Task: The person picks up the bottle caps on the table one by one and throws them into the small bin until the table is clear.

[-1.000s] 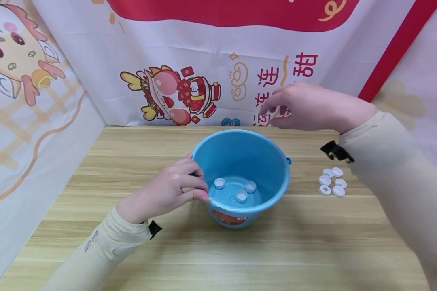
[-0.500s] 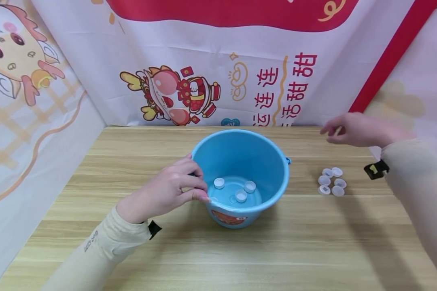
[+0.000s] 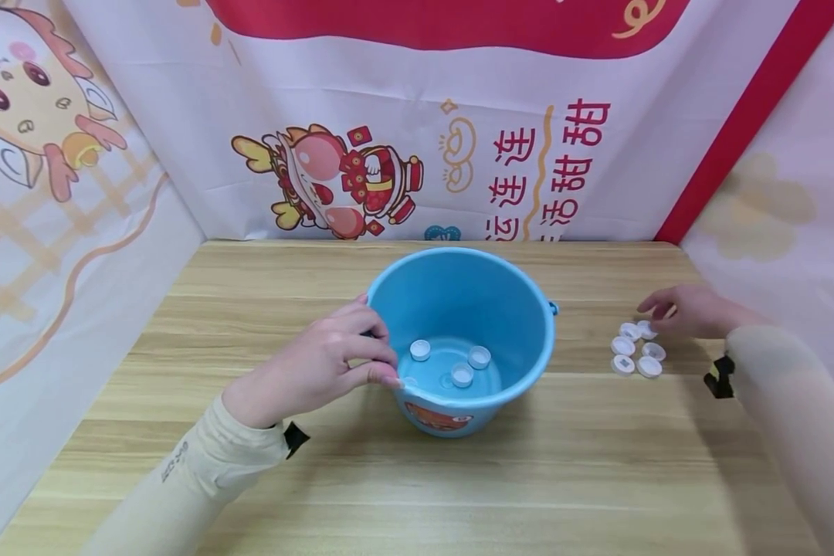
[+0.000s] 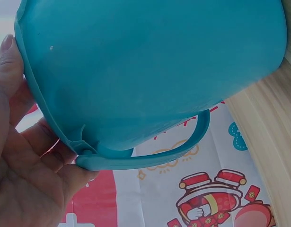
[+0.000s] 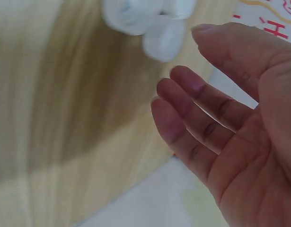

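Note:
A blue plastic bucket stands on the wooden table, and 3 white bottle caps lie on its bottom. My left hand grips the near left of the rim, thumb on one side and fingers on the other. The left wrist view shows the bucket's outer wall and its blue handle beside the fingers. Over at the right, several white caps lie in a cluster. My right hand hovers at the cluster's far right edge. Its fingers are loosely extended near a cap, holding nothing.
Wooden tabletop surrounds the bucket. Behind it hangs a printed red and white cloth, with a cartoon cloth along the left side. A small lug sticks out from the bucket's right rim.
My right hand has moved from above the bucket's far right side, rightward and then down to the cap cluster. My left hand keeps its grip on the rim; the caps lie as before.

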Demonstrator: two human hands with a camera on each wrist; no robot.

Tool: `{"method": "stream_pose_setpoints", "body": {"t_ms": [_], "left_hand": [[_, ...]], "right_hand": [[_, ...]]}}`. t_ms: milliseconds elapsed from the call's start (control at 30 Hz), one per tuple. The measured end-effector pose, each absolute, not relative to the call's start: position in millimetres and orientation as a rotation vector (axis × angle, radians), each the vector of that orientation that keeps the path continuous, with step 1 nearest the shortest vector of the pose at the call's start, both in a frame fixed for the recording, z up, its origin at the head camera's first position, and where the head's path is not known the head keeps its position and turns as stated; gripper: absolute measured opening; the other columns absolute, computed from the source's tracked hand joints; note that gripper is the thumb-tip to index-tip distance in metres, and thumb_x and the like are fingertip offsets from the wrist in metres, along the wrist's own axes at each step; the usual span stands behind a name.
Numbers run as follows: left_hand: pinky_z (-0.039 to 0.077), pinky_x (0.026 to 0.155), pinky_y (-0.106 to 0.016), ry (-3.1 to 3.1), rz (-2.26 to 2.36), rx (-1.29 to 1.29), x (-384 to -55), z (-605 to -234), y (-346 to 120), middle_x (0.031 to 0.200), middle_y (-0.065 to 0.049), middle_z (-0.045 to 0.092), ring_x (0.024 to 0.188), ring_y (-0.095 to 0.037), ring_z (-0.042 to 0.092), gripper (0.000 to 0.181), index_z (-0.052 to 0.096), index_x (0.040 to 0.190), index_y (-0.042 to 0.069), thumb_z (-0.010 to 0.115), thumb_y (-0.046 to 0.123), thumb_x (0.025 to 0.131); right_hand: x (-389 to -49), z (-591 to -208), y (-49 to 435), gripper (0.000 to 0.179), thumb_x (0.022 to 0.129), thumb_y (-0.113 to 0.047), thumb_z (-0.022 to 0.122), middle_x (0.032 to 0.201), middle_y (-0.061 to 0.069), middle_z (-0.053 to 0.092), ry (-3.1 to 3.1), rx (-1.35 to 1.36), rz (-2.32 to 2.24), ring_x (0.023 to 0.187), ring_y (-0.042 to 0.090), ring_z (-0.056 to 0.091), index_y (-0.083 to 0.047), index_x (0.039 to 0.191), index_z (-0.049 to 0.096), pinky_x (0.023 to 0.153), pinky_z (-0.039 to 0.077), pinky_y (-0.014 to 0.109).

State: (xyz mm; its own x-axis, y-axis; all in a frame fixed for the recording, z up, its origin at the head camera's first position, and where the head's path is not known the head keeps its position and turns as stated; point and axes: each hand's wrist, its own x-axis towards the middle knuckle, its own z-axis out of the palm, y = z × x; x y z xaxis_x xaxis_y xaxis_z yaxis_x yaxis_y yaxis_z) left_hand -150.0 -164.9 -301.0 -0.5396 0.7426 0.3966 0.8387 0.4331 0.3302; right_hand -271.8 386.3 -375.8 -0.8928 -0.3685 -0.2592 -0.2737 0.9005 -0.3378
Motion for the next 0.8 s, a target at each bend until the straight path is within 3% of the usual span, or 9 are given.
{"method": "stream_pose_setpoints", "body": {"t_ms": [300, 800], "left_hand": [[0.032, 0.112, -0.053, -2.489, -0.75, -1.388, -149, -300, -165, 0.096, 0.002, 0.059, 0.101, -0.014, 0.053, 0.019, 0.078, 0.093, 0.016, 0.081, 0.029, 0.079], [0.032, 0.112, -0.053, -2.483, -0.749, -1.394, -150, -302, -165, 0.096, 0.003, 0.058, 0.1, -0.014, 0.053, 0.019, 0.078, 0.093, 0.016, 0.081, 0.029, 0.079]], "right_hand": [[-269, -388, 388, 0.03, 0.086, -0.022, 0.077, 0.096, 0.004, 0.067, 2.748, -0.442, -0.423, 0.088, 0.021, 0.063, -0.009, 0.113, 0.071, 0.075, 0.051, 0.038], [-267, -388, 389, 0.025, 0.086, -0.017, 0.075, 0.09, 0.003, 0.066, 2.788, -0.432, -0.417, 0.083, 0.021, 0.06, -0.005, 0.107, 0.073, 0.071, 0.051, 0.037]]}}
